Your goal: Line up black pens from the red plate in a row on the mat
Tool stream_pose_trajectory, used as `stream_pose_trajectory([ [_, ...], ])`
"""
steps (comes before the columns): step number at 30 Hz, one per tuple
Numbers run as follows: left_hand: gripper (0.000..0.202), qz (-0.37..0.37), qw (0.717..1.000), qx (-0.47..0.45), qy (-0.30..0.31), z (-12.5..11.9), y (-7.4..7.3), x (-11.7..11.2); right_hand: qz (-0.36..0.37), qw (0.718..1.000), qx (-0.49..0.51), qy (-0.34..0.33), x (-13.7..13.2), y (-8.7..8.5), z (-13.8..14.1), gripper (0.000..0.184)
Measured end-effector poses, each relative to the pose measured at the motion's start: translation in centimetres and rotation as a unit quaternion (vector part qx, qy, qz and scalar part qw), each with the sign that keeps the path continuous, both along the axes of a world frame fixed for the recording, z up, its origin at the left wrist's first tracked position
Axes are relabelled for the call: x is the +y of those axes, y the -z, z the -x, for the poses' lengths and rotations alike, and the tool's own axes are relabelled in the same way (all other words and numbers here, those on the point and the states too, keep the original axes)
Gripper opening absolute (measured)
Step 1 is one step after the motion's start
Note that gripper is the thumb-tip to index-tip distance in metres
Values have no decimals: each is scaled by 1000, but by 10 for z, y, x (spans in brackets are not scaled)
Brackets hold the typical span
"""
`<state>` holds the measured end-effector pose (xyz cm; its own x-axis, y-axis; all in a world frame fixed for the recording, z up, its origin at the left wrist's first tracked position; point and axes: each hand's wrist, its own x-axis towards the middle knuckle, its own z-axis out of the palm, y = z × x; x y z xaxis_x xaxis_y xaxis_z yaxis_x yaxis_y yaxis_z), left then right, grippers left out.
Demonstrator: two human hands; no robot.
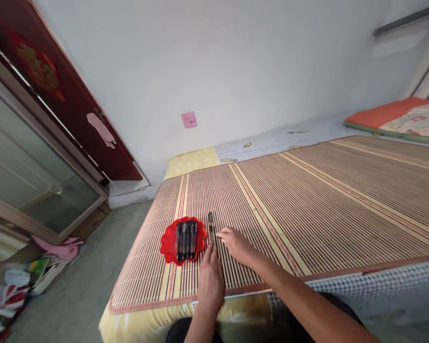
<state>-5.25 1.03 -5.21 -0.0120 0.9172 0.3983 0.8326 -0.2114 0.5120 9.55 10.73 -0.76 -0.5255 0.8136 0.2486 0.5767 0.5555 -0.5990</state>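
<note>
A pen (pixel 210 222) with a dark cap and a clear barrel lies on the striped bamboo mat, its capped end pointing away from me. My left hand (pixel 210 280) has its fingertips closed together on the near end of this pen. Just right of the barrel is my right hand (pixel 235 244), fingers curled in and thumb against the index finger; whether anything is between them is hidden. To the left, a red scalloped plate (pixel 167 244) holds several black-capped pens (pixel 186 239) laid side by side.
The bamboo mat (pixel 307 209) covers the bed, whose near edge runs by my legs. A folded orange quilt (pixel 389 113) lies at the far right. A pink note (pixel 188 120) is stuck on the wall. Clothes (pixel 14 290) lie at the left, beyond the grey floor (pixel 107 252).
</note>
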Motion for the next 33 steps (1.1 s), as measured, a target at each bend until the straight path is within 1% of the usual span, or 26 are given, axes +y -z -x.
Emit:
stream_pose_trajectory([
  [2, 47, 2, 1000, 0, -7, -1, -3, -1, -7, 1000, 4, 23, 15, -5, 1, 41],
  [4, 48, 4, 1000, 4, -13, -2, -4, -3, -31, 999, -10, 37, 42, -14, 6, 41],
  [5, 48, 3, 1000, 6, -14, -2, -5, -3, -53, 998, -29, 20, 57, -18, 11, 41],
  [8, 49, 1, 1000, 13, -13, -1, -2, -4, -104, 987, -99, -70, 97, -27, 28, 33],
  [9, 49, 2, 1000, 16, -13, 0, -1, -4, -108, 983, -116, -91, 106, -28, 32, 29],
  [11, 48, 2, 1000, 19, -16, 2, 2, -3, -100, 981, -129, -104, 117, -25, 35, 22],
  [13, 47, 0, 1000, 13, -18, 2, 3, -3, -86, 984, -123, -91, 122, -20, 30, 21],
  [17, 47, 1, 1000, 8, -17, 1, 4, -3, -54, 992, -96, -56, 120, -15, 4, 14],
  [19, 48, 8, 1000, 16, -19, 1, 4, -3, -40, 995, -77, -39, 119, -18, -10, 12],
  [20, 48, 13, 999, 21, -20, 1, 4, -3, -30, 997, -64, -33, 119, -21, -15, 15],
  [21, 48, 18, 999, 26, -20, 1, 4, -3, -11, 998, -45, -30, 119, -24, -19, 20],
  [23, 48, 24, 999, 32, -20, 1, 3, -3, 53, 998, 3, -37, 121, -32, -22, 24],
  [25, 48, 27, 999, 34, -20, 0, 2, -3, 134, 989, 40, -56, 125, -37, -19, 21],
  [27, 48, 27, 999, 34, -18, 0, 1, -4, 179, 981, 43, -66, 130, -40, -11, 15],
  [29, 47, 22, 999, 30, -18, -1, 1, -4, 188, 980, 32, -60, 137, -40, 0, 12],
  [33, 47, 6, 1000, 15, -20, 0, 5, -4, 166, 985, 9, -37, 149, -34, 28, 8],
])
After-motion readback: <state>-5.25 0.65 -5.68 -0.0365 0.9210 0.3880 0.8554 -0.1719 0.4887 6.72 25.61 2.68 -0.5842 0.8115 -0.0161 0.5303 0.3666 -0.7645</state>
